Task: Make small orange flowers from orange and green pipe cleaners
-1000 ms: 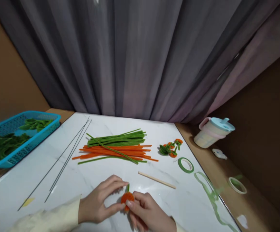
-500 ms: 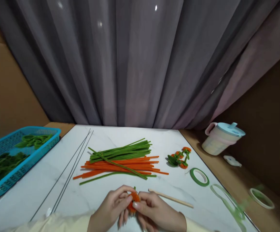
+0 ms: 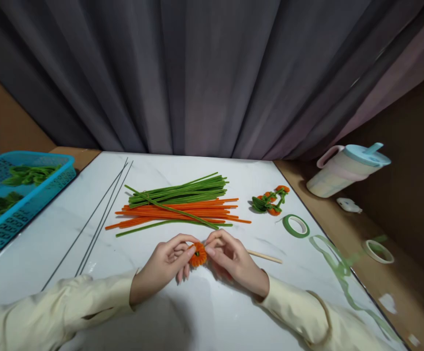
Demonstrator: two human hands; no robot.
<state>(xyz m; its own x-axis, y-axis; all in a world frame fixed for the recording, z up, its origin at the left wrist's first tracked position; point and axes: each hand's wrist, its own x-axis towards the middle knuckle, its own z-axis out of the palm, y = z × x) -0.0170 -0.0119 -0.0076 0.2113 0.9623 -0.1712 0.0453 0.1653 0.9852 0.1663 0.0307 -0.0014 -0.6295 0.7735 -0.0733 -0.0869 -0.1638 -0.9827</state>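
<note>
A: Hands?
B: Left hand (image 3: 163, 265) and right hand (image 3: 232, 261) meet low centre over the white worktop (image 3: 153, 312). Both pinch the small orange pipe-cleaner flower (image 3: 198, 254) between thumb and fingertips, so each grip is closed on it. Green bit shows at its centre.
A: Where's the flower exactly?
B: Held between the two hands, just above the worktop, just in front of the pipe-cleaner pile. Can't tell if it touches the surface.
A: Around it?
B: Wooden stick (image 3: 265, 256) lies flat just beside the right hand, its near end hidden behind the hand. Orange pipe cleaners (image 3: 183, 214) and green pipe cleaners (image 3: 183, 189) in one loose bundle beyond the hands. Thin metal wires (image 3: 98, 219) run diagonally on the left. Finished flowers (image 3: 270, 200) to the right of the bundle, green tape roll (image 3: 295, 225) near them. Blue basket (image 3: 32, 200) with green pieces at far left, off the worktop. Lidded cup (image 3: 345, 170) far right, second tape roll (image 3: 379, 251) below it.
</note>
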